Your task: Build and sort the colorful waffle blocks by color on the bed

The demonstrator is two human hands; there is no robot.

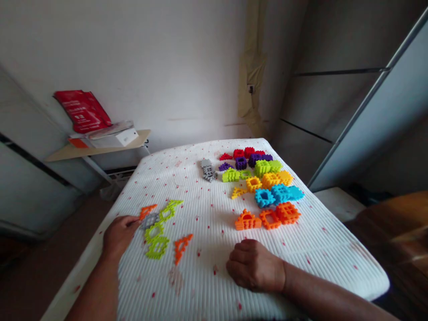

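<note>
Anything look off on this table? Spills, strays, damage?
A faint brownish smudge on the white cover, between the left hand and right hand, looks like a stain. The red specks all over may be print; can't tell. No blocks look broken.
</note>
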